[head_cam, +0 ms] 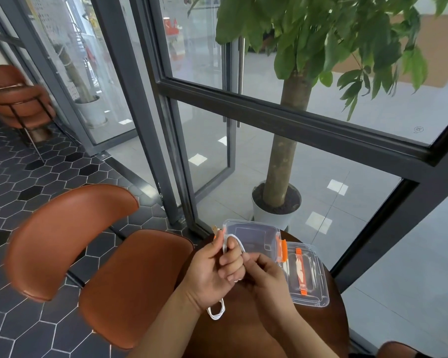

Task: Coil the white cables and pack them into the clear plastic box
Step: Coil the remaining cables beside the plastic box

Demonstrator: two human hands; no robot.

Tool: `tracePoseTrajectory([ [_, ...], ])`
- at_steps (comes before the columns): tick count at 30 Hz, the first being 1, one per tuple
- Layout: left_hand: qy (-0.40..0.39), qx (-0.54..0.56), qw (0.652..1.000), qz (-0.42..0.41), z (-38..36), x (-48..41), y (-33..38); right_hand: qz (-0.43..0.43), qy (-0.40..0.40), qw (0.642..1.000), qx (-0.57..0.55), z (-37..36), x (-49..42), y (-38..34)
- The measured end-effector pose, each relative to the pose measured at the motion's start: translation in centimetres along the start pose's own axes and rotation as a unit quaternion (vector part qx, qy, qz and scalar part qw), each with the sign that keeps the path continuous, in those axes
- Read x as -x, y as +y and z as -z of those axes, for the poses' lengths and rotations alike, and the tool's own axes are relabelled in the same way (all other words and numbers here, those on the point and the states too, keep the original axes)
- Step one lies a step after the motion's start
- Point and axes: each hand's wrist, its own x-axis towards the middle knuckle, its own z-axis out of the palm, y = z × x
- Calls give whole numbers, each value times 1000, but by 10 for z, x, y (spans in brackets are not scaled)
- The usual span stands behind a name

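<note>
Brown chair [130, 264] sits well to the left of my left hand [212, 267], seat tucked close to the round brown counter [328, 321]. My left hand is closed around a bundle of white cable [217, 311]: fingers curled over the strands, thumb pressed on top. One end with a plug [215, 228] sticks up just above that hand, and a small loop arcs over my fingertips. The folded bottom of the bundle hangs out below the same hand, near the wrist, over the counter. My right hand [265, 273] is touching the left one from the right side, fingers bent in narrow against the cable; I cannot tell whether it actually pinches a strand, the fingertips are hidden behind my left fingers. Clear plastic box [259, 241] lies open on the counter just beyond and right of both hands; base is behind my fingertips. Its hinged lid [312, 288] is flat to the right of my right hand, with orange latches [282, 250] at the hinge side. Inside of the box is hard to read through the plastic. Potted tree [279, 161] stands on the floor beyond the box, behind the glass.
</note>
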Motion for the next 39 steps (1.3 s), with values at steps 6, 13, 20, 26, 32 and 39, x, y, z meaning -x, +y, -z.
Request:
tracePoseTrajectory([
  [6,26,-153,988,21,-13,1,9,64,40,995,59,11,-1,0],
  [13,82,-312,945,59,-29,-3,25,135,96,983,80,9,1,-1],
  [20,210,-447,869,30,-31,-3,11,146,127,978,81,28,-1,-6],
  [26,252,-427,868,-11,-25,-1,-17,132,157,976,69,29,-3,-6],
  [32,277,-439,855,-16,-23,3,-11,113,108,983,98,30,8,-13],
  [39,310,-450,837,-24,-26,-1,-6,91,129,985,63,34,12,-15],
])
